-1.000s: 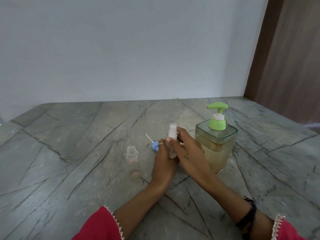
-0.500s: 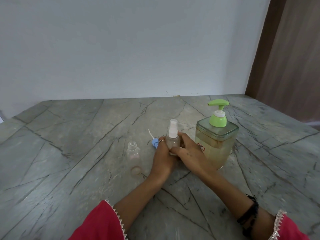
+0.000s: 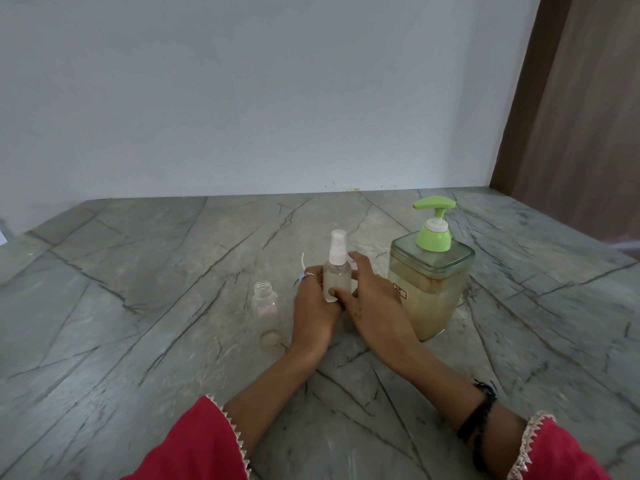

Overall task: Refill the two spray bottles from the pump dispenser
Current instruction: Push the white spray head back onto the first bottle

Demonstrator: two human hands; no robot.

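Note:
A small clear spray bottle (image 3: pixel 336 271) with a white spray top stands upright on the stone table, liquid inside. My left hand (image 3: pixel 316 306) wraps its lower body from the left. My right hand (image 3: pixel 372 303) lies against it from the right, thumb on its front and fingers round the far side. A second clear bottle (image 3: pixel 266 308) with no cap stands open-necked just left of my left hand. Its blue spray head, with a thin white tube (image 3: pixel 302 260), lies mostly hidden behind my left hand. The square pump dispenser (image 3: pixel 429 282), green pump on top, holds yellowish liquid at the right.
The grey veined stone table (image 3: pixel 138 306) runs back to a pale wall. A brown panel (image 3: pixel 571 116) stands at the far right. Red sleeves cover both my forearms, and a black band circles my right wrist.
My right hand came down off the white spray top to the bottle's body. The bottle now stands lower, on the table between both hands.

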